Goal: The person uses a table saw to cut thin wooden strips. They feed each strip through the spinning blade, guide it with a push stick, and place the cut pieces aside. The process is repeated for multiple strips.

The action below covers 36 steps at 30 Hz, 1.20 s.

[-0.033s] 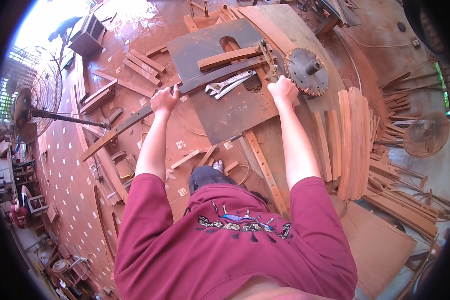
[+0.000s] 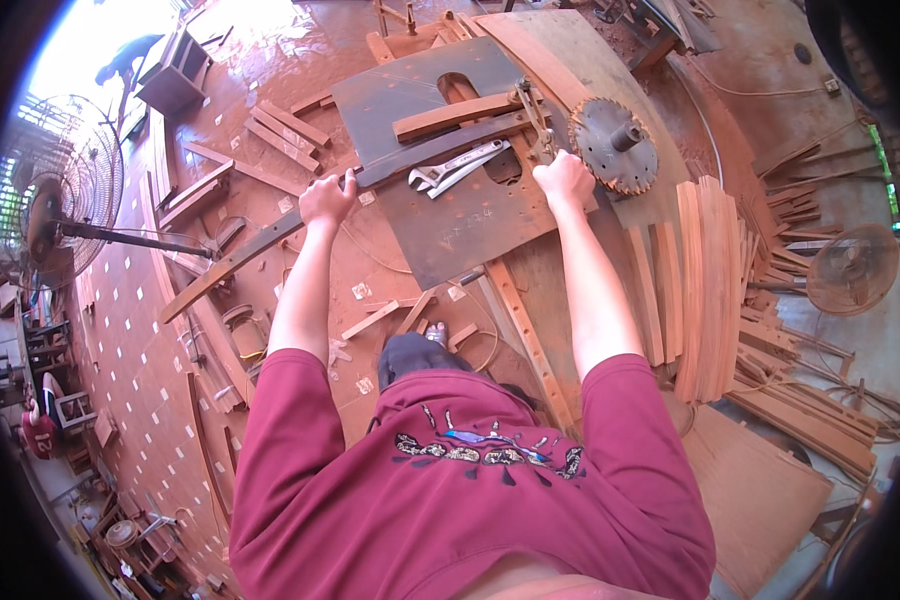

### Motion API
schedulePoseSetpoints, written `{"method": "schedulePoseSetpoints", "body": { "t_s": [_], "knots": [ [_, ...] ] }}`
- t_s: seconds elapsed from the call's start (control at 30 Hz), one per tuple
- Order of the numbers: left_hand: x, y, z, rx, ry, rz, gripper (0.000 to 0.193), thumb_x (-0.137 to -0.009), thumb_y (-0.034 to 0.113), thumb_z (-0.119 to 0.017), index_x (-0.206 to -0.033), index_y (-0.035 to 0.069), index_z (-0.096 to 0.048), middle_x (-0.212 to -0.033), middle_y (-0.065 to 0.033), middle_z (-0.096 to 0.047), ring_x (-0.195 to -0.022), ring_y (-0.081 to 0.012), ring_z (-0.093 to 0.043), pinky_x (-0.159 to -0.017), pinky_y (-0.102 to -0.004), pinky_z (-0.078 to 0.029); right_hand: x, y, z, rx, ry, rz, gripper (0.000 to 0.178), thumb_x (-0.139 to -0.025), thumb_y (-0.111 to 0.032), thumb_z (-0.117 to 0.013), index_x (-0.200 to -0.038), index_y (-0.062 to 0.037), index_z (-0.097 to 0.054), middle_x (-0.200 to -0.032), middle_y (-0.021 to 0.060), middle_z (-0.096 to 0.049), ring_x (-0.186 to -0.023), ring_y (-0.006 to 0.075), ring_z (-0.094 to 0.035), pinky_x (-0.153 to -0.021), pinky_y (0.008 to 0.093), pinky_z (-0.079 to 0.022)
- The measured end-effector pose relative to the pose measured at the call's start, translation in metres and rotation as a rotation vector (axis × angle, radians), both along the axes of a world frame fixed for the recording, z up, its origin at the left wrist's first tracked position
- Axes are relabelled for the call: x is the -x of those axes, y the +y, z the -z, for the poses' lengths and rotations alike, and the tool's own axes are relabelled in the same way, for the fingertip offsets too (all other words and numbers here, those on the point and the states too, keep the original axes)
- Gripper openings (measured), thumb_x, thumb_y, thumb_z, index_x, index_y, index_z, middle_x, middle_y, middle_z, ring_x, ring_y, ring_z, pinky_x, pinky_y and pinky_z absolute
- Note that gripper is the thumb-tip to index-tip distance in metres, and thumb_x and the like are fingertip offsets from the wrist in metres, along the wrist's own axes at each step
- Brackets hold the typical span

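Note:
A long straight bar (image 2: pixel 240 262) runs across the dark metal tabletop (image 2: pixel 440 245) and sticks out past its left side. My left hand (image 2: pixel 327 199) is wrapped round this bar just off the tabletop. My right hand (image 2: pixel 564 182) is closed at the tabletop's right side, below a bolted metal clamp (image 2: pixel 535 115); whatever its fingers hold is hidden. Between my hands, an adjustable wrench (image 2: pixel 457 168) lies on the tabletop beside the bar. A short wooden block (image 2: pixel 460 116) rests along the bar's far side. Close to my right hand is a toothed circular saw blade (image 2: pixel 610 135).
Upright wooden strips (image 2: pixel 710 285) lean at the right, with more stacked timber (image 2: pixel 810 420) beyond. Loose wood pieces (image 2: pixel 285 135) lie on the tiled floor at left. A standing fan (image 2: pixel 55 215) is far left. A flat board (image 2: pixel 755 490) lies at lower right.

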<state>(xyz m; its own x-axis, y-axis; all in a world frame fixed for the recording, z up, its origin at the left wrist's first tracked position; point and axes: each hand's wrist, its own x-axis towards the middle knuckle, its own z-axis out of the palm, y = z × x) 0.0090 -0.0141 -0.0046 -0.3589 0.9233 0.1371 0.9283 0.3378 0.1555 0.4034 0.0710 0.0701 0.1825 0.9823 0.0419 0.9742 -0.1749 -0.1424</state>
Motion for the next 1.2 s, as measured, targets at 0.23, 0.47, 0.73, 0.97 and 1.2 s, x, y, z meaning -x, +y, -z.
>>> {"method": "schedulePoseSetpoints", "body": {
  "t_s": [0.23, 0.47, 0.73, 0.97, 1.2],
  "knots": [
    [0.0, 0.0, 0.002, -0.047, -0.003, 0.032, 0.06, -0.096, 0.058, -0.045, -0.082, 0.007, -0.075, -0.078, -0.0202, -0.072, -0.076, -0.0372, -0.072, -0.069, -0.0476, -0.057, -0.004, 0.0, -0.012, 0.082, 0.172, 0.023, 0.042, -0.077, -0.033, -0.06, -0.105, -0.0039, -0.073, -0.113, 0.0203, -0.071, -0.107, 0.0367, -0.068, -0.092, 0.0461, -0.054],
    [-0.009, -0.003, 0.031, 0.044, 0.013, 0.007, 0.067, -0.097, 0.06, -0.04, -0.082, 0.006, -0.077, -0.081, -0.0203, -0.073, -0.08, -0.0372, -0.073, -0.072, -0.0473, -0.056, -0.025, 0.025, 0.036, 0.408, 0.589, 0.222, 0.029, -0.075, -0.022, -0.06, -0.086, 0.0027, -0.07, -0.075, 0.0149, -0.07, -0.062, 0.0231, -0.071, -0.055, 0.0369, -0.057],
    [-0.016, 0.016, 0.047, 0.131, 0.022, 0.014, 0.074, -0.1, 0.061, -0.033, -0.081, 0.005, -0.077, -0.084, -0.0199, -0.073, -0.085, -0.0361, -0.072, -0.074, -0.0479, -0.056, -0.04, 0.047, 0.064, 0.403, 0.708, 0.18, 0.02, -0.075, -0.018, -0.061, -0.076, 0.0019, -0.061, -0.063, 0.0101, -0.057, -0.05, 0.0194, -0.054, -0.047, 0.0372, -0.046],
    [-0.045, 0.002, 0.042, 0.053, 0.011, 0.055, 0.073, -0.098, 0.063, -0.036, -0.079, 0.006, -0.077, -0.082, -0.019, -0.074, -0.081, -0.035, -0.073, -0.072, -0.0467, -0.056, -0.074, 0.03, 0.054, 0.4, 0.708, 0.171, 0.019, -0.075, -0.017, -0.062, -0.073, 0.0008, -0.057, -0.063, 0.0088, -0.054, -0.048, 0.0184, -0.051, -0.046, 0.0369, -0.043],
    [-0.097, -0.048, 0.061, 0.048, -0.04, 0.076, 0.078, -0.096, 0.069, -0.036, -0.077, 0.005, -0.077, -0.076, -0.0197, -0.072, -0.075, -0.0361, -0.072, -0.068, -0.0474, -0.056, -0.134, -0.023, 0.084, 0.4, 0.759, 0.186, 0.019, -0.075, -0.017, -0.062, -0.079, 0.0008, -0.059, -0.063, 0.0081, -0.054, -0.047, 0.018, -0.051, -0.045, 0.0354, -0.042]
  ]
}}
